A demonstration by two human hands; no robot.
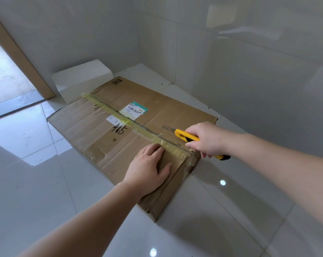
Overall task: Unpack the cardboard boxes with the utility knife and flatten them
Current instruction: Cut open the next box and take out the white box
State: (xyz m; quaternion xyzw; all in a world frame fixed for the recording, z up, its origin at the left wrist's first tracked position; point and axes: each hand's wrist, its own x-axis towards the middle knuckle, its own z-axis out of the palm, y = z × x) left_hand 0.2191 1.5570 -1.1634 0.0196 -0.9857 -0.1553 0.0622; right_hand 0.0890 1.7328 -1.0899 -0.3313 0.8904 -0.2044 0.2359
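Knife (189, 136) blade points far-left, along tape seam (131, 123).

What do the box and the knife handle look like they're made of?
Box: brown corrugated cardboard, matte and creased, with glossy yellowish tape along the seam. Utility knife handle: probably smooth yellow plastic with black trim; the blade looks like grey metal.

White block (82, 78) and walls (231, 62) hem the box (105, 145)
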